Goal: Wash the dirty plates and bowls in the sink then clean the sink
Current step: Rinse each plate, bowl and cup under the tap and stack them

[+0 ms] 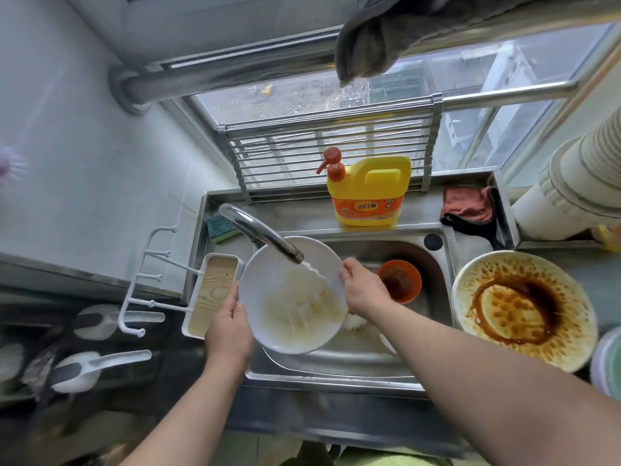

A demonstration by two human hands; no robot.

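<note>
A white plate (285,317) is tilted over the steel sink (433,297), under the faucet (262,232), and running water splashes across its face. My left hand (228,327) grips the plate's left rim. At the right rim, my right hand (361,289) holds the plate with fingers curled over its edge. An orange bowl (401,280) with brown residue sits in the sink behind my right hand. A large plate (524,309) smeared with dark brown sauce lies on the counter right of the sink.
A yellow dish-soap bottle (368,190) stands on the ledge behind the sink, a green sponge (220,228) at the back left, a pink cloth (468,203) at the back right. A white tray (213,294) and hook rack (148,277) sit left of the sink.
</note>
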